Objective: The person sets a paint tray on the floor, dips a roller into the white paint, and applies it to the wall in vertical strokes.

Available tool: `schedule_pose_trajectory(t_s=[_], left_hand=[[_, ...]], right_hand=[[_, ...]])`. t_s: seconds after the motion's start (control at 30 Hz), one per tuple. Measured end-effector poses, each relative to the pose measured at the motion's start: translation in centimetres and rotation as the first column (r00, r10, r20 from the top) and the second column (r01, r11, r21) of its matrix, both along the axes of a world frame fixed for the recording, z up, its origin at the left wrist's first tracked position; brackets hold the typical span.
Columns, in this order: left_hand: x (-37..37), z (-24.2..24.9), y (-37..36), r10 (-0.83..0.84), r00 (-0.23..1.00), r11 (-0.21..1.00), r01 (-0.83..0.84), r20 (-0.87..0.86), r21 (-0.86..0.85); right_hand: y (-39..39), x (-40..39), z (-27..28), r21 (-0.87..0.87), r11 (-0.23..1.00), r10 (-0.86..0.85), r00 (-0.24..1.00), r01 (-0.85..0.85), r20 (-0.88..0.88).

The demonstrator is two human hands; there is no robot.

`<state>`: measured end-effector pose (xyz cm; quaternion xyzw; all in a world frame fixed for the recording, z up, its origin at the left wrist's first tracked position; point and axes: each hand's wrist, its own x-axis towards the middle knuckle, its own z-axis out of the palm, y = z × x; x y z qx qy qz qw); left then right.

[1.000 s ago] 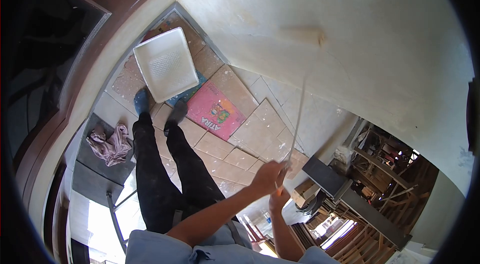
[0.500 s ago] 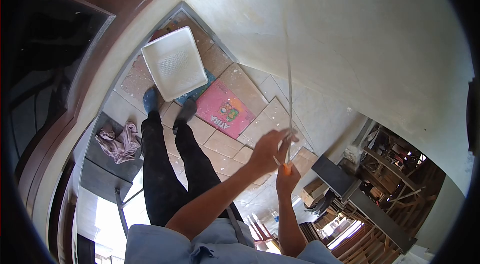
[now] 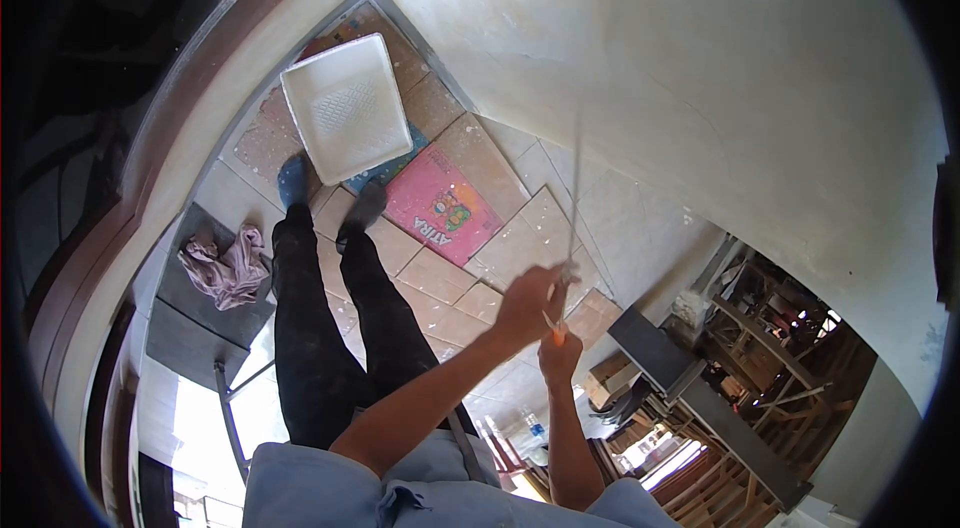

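My left hand (image 3: 528, 306) is closed around the lower end of a thin pale cord or rod (image 3: 575, 193). The cord rises toward the light wall (image 3: 720, 78), and its upper part is blurred. Just below, my right hand (image 3: 560, 360) grips an orange-handled tool (image 3: 557, 333), whose pointed end shows beside my left fingers. The two hands are close together. Exactly where the tool meets the cord is hard to see.
A white paint tray (image 3: 355, 113) lies beyond my feet on cardboard (image 3: 445, 208). A pink cloth (image 3: 225, 268) rests on a dark surface at left. Dark benches (image 3: 745, 433) and wooden pieces (image 3: 765, 333) stand at lower right.
Both hands have shifted slightly left in view, still closed. The cord's upper part has become fainter and more blurred. The floor scene has moved a little left and up.
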<state>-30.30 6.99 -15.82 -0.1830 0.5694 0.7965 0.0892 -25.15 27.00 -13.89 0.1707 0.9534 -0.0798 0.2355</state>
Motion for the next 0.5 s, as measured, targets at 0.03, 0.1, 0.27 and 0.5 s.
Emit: schedule_pose_trajectory(t_s=[0.03,0.1,0.27,0.5], left_hand=[[-0.8,-0.5,-1.0,0.045,0.999,0.996,-0.047,-0.017,-0.072],[-1.4,-0.5,-2.6,0.096,0.995,0.985,-0.096,-0.005,-0.141],[2.3,0.4,2.2,-0.043,0.996,0.983,0.056,0.075,-0.175],[3.4,0.6,5.4,-0.155,0.981,0.984,0.164,0.117,-0.073]], right_hand=[[-2.8,-1.4,-0.2,-0.033,0.999,-0.032,0.999,0.032,-0.019],[-5.4,-1.5,-0.1,-0.124,0.991,-0.060,0.996,0.051,-0.066],[1.4,3.3,-0.3,-0.271,0.956,-0.109,0.994,0.110,0.021],[5.0,5.2,1.1,-0.138,0.981,-0.142,0.989,0.136,-0.033]])
